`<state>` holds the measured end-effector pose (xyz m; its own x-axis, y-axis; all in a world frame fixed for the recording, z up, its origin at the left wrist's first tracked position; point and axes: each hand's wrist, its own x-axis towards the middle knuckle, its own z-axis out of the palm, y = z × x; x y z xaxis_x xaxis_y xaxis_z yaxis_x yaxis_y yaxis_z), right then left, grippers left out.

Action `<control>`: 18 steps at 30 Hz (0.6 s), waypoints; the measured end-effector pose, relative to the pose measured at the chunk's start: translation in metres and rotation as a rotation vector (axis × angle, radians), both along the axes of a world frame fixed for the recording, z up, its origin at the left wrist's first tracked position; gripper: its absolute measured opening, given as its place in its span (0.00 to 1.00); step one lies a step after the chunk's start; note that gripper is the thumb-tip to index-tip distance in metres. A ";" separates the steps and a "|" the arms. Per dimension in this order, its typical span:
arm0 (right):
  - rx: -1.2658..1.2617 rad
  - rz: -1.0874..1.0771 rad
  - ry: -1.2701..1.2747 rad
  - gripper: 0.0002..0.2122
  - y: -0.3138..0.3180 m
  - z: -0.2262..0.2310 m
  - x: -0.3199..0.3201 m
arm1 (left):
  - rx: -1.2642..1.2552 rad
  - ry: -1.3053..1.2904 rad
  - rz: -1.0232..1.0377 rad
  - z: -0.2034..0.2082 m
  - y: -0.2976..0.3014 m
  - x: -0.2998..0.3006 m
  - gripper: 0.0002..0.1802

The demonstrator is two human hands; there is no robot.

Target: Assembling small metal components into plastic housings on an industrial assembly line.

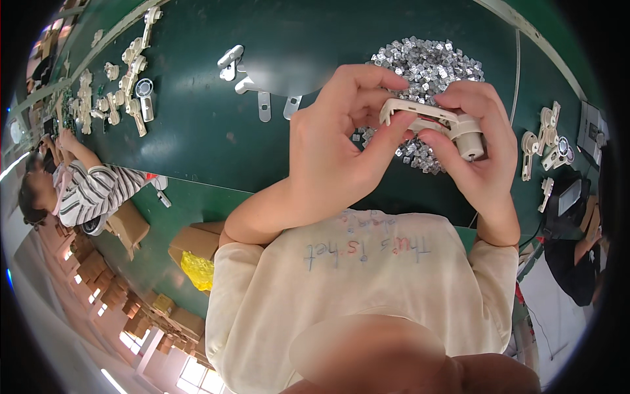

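Observation:
Both hands are raised over the green table, holding one cream plastic housing (pixel 468 137) with a long open arm and a rounded cylindrical end. My left hand (pixel 348 128) pinches the long arm between thumb and fingers. Around the cylindrical end curl the fingers of my right hand (pixel 489 141), its thumb pressed near the joint. A thin red wire (pixel 430 120) shows inside the open arm. Behind and below the hands lies a heap of small silver metal pieces (pixel 426 62), partly hidden by them.
Left of the hands lie a white-grey part (pixel 230 62) and flat grey plates (pixel 264 105). Cream housings (pixel 134 65) line the far left; others (pixel 545 134) lie at right. A co-worker in a striped top (pixel 98 194) works at left, near an open carton (pixel 197 240).

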<state>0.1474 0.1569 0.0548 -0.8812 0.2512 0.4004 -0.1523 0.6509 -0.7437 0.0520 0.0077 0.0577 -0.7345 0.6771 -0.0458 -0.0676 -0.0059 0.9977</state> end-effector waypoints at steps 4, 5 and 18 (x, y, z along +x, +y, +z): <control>-0.188 -0.095 -0.086 0.14 -0.005 -0.005 0.004 | -0.015 -0.038 -0.033 -0.009 0.005 -0.001 0.11; -0.272 -0.148 -0.097 0.13 -0.008 -0.005 0.004 | -0.011 -0.038 -0.037 -0.016 0.006 -0.001 0.11; 0.034 -0.082 -0.158 0.11 -0.001 -0.022 -0.036 | 0.040 0.170 0.230 -0.060 0.008 -0.022 0.15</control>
<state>0.1115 0.1555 0.0330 -0.9112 0.3132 0.2677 0.0194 0.6817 -0.7314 0.0303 0.0161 -0.0026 -0.8638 0.4907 0.1144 0.1080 -0.0414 0.9933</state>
